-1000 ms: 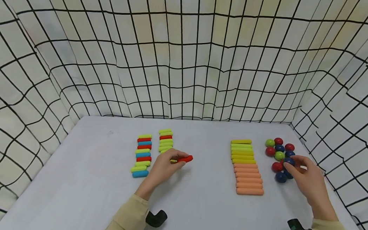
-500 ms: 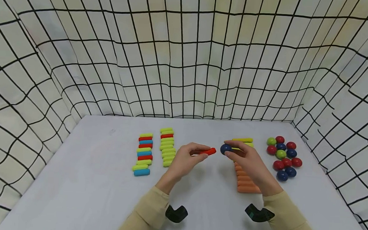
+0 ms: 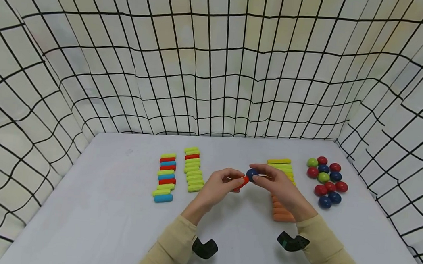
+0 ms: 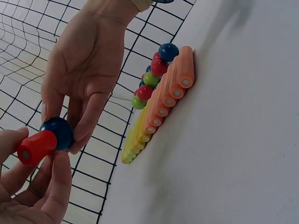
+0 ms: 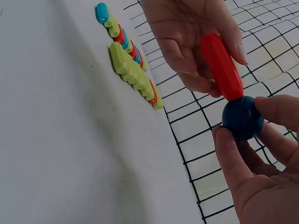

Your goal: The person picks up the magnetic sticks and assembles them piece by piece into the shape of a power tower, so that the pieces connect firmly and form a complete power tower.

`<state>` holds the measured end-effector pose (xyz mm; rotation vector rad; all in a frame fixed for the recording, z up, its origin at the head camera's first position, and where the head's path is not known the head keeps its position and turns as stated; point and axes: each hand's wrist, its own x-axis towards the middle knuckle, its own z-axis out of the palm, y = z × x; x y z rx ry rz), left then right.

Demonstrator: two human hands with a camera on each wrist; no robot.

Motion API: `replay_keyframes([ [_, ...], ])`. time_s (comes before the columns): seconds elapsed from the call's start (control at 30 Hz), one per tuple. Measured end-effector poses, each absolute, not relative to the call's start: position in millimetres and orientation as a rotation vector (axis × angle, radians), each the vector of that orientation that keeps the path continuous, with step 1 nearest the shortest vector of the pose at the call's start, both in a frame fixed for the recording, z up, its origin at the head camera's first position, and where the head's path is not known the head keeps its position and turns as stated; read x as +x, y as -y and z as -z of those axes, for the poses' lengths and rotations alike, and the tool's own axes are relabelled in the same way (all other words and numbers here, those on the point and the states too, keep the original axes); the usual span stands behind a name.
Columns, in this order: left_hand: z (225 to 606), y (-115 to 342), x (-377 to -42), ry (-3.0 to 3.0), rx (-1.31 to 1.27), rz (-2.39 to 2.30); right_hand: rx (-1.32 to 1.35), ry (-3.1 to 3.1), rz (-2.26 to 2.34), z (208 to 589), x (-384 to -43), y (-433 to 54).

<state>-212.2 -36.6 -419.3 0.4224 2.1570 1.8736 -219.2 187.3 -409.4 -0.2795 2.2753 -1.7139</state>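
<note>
My left hand (image 3: 216,191) pinches a ribbed red magnetic rod (image 5: 222,67) between thumb and fingers, above the middle of the table. My right hand (image 3: 282,189) holds a dark blue ball (image 3: 251,174) in its fingertips. In the right wrist view the rod's far end meets the ball's surface. The left wrist view shows the rod's near end with a small grey dot, the ball (image 4: 58,132) right behind it. Fingertips of both hands come close together around the ball there.
Two columns of short rods lie on the left, one mixed colours (image 3: 166,177), one mostly lime (image 3: 194,172). Yellow and orange rods (image 3: 282,217) lie partly behind the right forearm. Red, green and blue balls (image 3: 324,177) cluster at the right. A black-lined net wall (image 3: 214,87) rises around the white table (image 3: 93,221).
My right hand has picked a blue ball from the cluster and carried it left. The left hand has moved right with the red rod, and rod and ball now meet.
</note>
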Motion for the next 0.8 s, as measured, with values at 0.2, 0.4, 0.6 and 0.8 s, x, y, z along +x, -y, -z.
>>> replay_keyframes([
  [0.2,424.1,29.1,-216.9,-2.094,0.332,-1.844,-0.336,-2.254,1.693,414.8,-219.3,-185.7],
  [0.4,427.2,26.7,-219.4,-1.977,0.336,-1.806,-0.323,-2.295,1.613,420.0,-215.1,-191.7],
  [0.6,436.2,32.3,-223.5,-1.978,0.305,-1.84,-0.238,-2.361,1.633,419.0,-200.5,-225.9],
  [0.8,444.5,42.3,-230.1,-2.048,0.17,-1.906,-0.016,-2.613,1.6,418.6,-182.1,-284.1],
])
